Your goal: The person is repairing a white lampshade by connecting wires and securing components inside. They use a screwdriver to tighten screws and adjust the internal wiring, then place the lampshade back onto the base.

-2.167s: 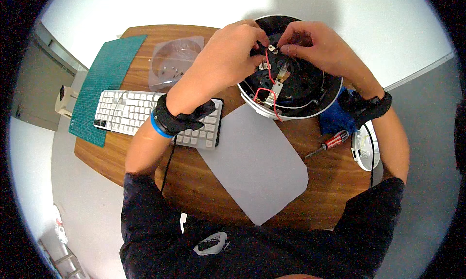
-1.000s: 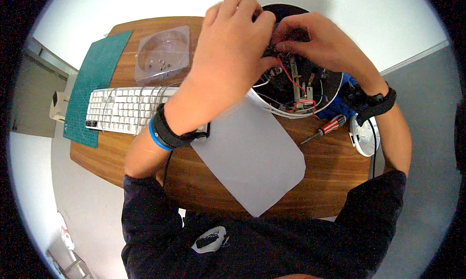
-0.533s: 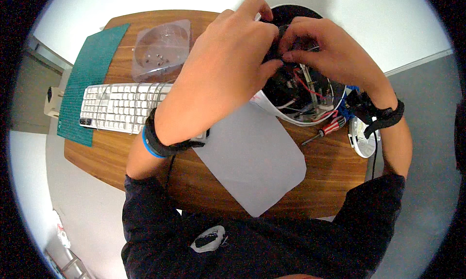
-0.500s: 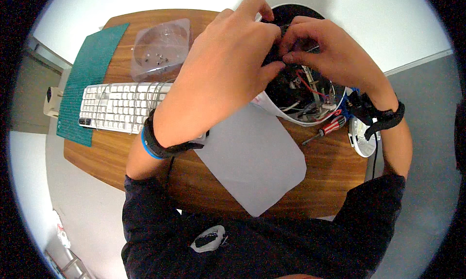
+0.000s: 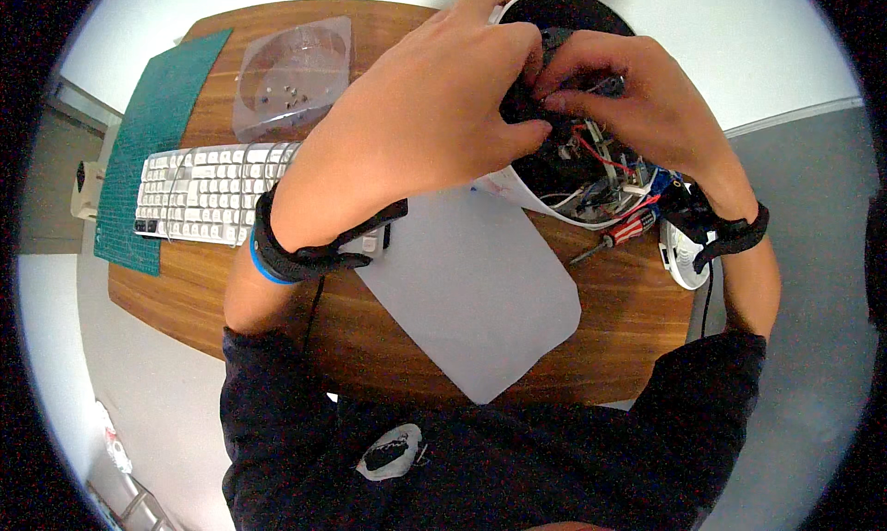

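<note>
The sheet (image 5: pixel 480 300) is showing plain grey; beneath it, the table (image 5: pixel 628 318) is displaying brown wood grain. Left of the sheet, the keyboard (image 5: pixel 208 191) is presenting white keys; farther left, the mat (image 5: pixel 155 161) is bearing a fine grid on green. Beyond the sheet, the round housing (image 5: pixel 520 192) is showing white outside and black inside, its wire (image 5: pixel 591 149) showing red. Right of the sheet, the screwdriver (image 5: pixel 628 229) is carrying a red-and-white striped handle. The shirt (image 5: pixel 545 452) is appearing black.

Cannot make out any held part between left hand (image 5: pixel 457 106) and right hand (image 5: pixel 628 87). Cannot identify tiny bits (image 5: pixel 294 95) on the clear plastic (image 5: pixel 254 117). Cannot see all the keyboard (image 5: pixel 199 187), partly behind the left forearm (image 5: pixel 323 194).
</note>
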